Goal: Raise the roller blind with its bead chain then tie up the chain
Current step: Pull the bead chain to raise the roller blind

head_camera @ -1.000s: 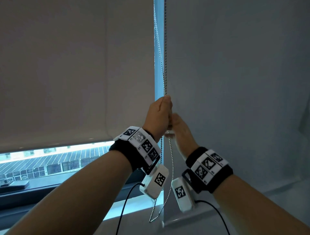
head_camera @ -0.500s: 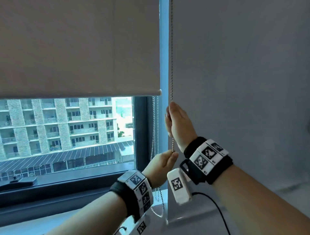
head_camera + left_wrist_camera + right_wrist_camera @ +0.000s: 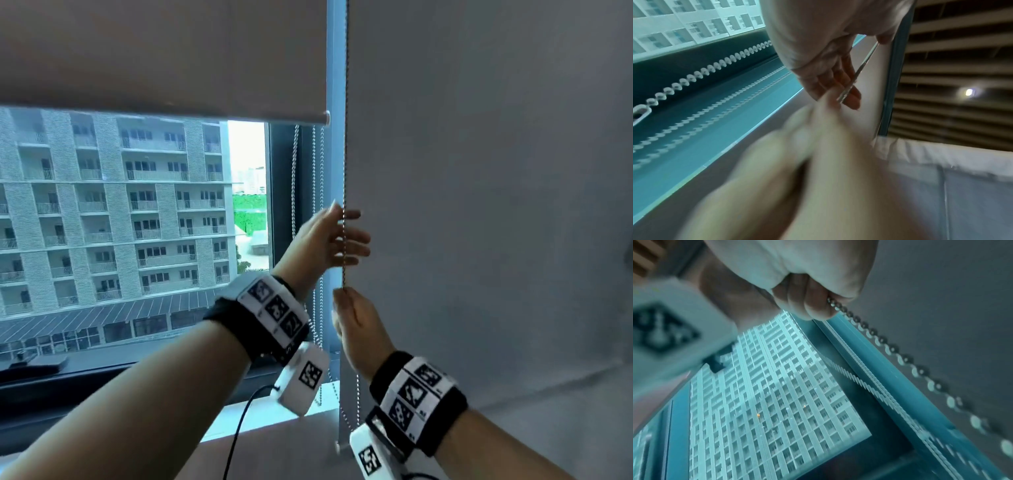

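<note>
Metal bead chain (image 3: 344, 171) pinched in right hand (image 3: 356, 325), left hand (image 3: 325, 240) spread wide just above.

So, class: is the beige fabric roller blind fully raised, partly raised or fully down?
Partly raised: the beige fabric roller blind's bottom bar hangs partway down the window, glass showing below.

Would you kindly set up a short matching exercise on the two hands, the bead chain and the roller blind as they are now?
Things:
1. left hand
2. right hand
3. bead chain
4. roller blind

States:
A. partly raised, window showing below
B. fingers spread, reaching at the chain
C. closed round the chain, lower down
D. hanging taut beside the window frame

Pairs: 1-B, 2-C, 3-D, 4-A
</note>
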`<state>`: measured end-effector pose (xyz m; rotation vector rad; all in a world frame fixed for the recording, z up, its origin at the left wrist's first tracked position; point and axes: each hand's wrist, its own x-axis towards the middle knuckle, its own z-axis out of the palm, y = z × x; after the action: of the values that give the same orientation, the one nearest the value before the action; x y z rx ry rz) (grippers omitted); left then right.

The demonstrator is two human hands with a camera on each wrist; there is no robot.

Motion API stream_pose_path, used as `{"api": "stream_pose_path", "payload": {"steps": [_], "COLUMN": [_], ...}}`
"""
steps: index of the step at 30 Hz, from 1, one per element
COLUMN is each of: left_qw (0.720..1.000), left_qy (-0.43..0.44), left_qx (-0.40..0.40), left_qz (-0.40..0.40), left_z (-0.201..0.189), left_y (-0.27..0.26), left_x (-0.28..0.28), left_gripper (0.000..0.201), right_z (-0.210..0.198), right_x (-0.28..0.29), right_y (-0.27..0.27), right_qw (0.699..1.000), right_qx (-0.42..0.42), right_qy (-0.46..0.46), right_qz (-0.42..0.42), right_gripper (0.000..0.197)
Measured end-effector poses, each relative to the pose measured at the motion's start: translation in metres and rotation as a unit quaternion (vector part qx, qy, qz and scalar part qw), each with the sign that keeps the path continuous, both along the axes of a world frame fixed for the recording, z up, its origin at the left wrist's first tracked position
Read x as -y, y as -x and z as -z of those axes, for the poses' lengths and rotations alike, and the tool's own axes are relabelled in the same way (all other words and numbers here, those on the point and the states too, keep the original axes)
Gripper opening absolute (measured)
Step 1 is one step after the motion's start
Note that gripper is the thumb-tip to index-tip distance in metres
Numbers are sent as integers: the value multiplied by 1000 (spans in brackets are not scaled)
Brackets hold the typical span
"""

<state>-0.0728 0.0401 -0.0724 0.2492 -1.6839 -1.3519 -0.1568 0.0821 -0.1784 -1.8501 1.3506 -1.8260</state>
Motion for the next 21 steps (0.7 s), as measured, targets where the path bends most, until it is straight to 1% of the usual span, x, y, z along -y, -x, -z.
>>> {"api": "stream_pose_path", "payload": {"steps": [2, 3, 5, 7, 9, 12, 15, 16, 18, 20, 21], "left_qw": [999, 997, 995, 996, 996, 996, 996, 996, 996, 996, 996], "left_qy": [-30, -51, -63, -35, -15, 4, 17, 15, 9, 7, 9], "left_qx": [-33, -51, -73, -85, -83, -69, -48, -45, -38, -20, -13], "left_qz": [22, 27, 13, -22, -40, -50, -71, -76, -79, -83, -85], "left_z": [-22, -30, -36, -27, -16, 0, 24, 33, 49, 65, 73], "left_y": [1, 2, 8, 16, 21, 21, 19, 19, 18, 18, 17], "left_x": [-6, -8, -12, -11, -10, -4, 5, 6, 3, -1, -2], "left_gripper": [38, 37, 43, 50, 49, 48, 50, 51, 54, 59, 59], "right_z": [16, 22, 31, 37, 40, 41, 31, 24, 4, -19, -31], "right_x": [-3, -4, -2, 1, 3, -1, -1, 2, 5, 6, 6], "right_y": [1, 2, 6, 8, 12, 21, 27, 28, 29, 27, 25], "right_qw": [1000, 1000, 1000, 998, 995, 993, 990, 991, 992, 994, 995], "right_qx": [-15, -14, -7, 9, 15, 0, 70, 85, 111, 99, 91], "right_qy": [-3, -4, -23, -62, -99, -119, -108, -92, -55, -30, -20], "right_qz": [19, 20, 14, -5, -22, -20, -52, -44, -34, -28, -27], "right_gripper": [33, 35, 39, 37, 40, 57, 82, 83, 73, 61, 57]}}
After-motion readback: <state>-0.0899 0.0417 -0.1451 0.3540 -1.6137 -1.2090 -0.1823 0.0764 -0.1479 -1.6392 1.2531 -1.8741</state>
